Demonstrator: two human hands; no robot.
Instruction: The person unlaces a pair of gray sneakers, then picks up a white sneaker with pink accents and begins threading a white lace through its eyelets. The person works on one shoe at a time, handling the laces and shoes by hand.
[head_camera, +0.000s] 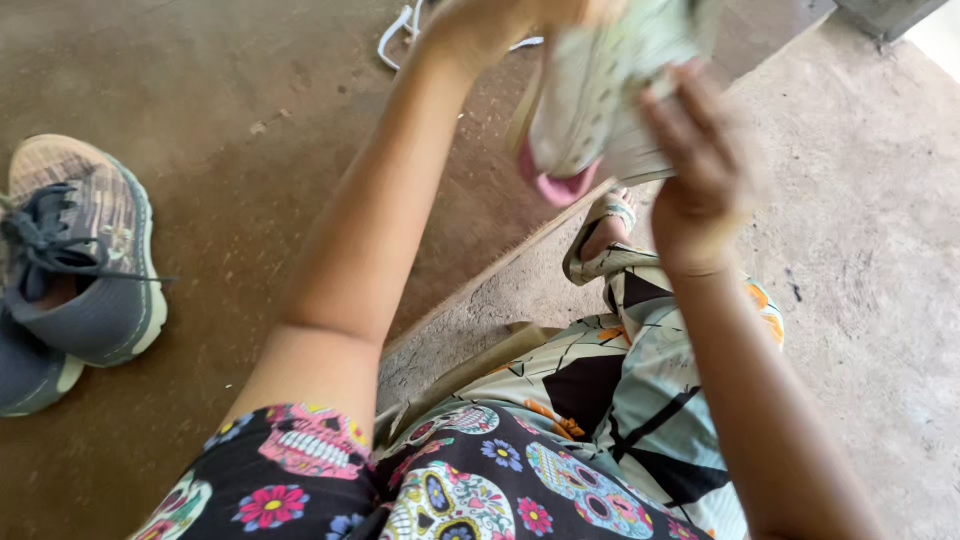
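Both hands up front on pale white sneaker with pink heel lining (600, 100): left hand (490, 25) clenched on its top, right hand (700, 170) gripping the sole side. Looks mid-handling; grey laced sneaker (85, 260) lies on floor, well apart.

grey sneakers (80, 270) on brown floor (240, 130).

A single head-worn camera looks steeply down, close over the raised arms and floor (200, 80).

pale shoe (600, 90), pink-lined, held aloft
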